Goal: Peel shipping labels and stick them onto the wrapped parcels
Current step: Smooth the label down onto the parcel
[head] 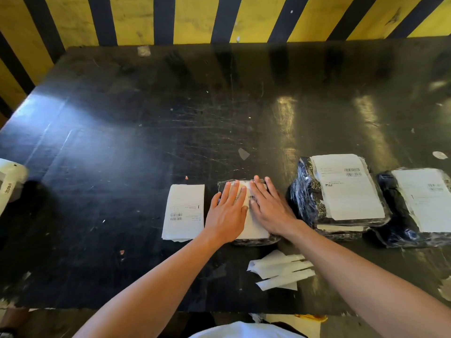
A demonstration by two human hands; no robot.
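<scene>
Left hand (228, 211) and right hand (269, 208) lay spread, pressing a white paper label (252, 228) onto a dark plastic-wrapped parcel (253, 240); smoothing outward would likely avoid bubbles.

Label print (183, 210) too small — only barcodes; nothing legible.

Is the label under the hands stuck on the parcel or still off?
On: the label lies flat atop the parcel, both hands pressing it.

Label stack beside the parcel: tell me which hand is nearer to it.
Left. The left hand presses flat on the parcel right beside the label stack; the right hand lies on the parcel's far side.
</scene>
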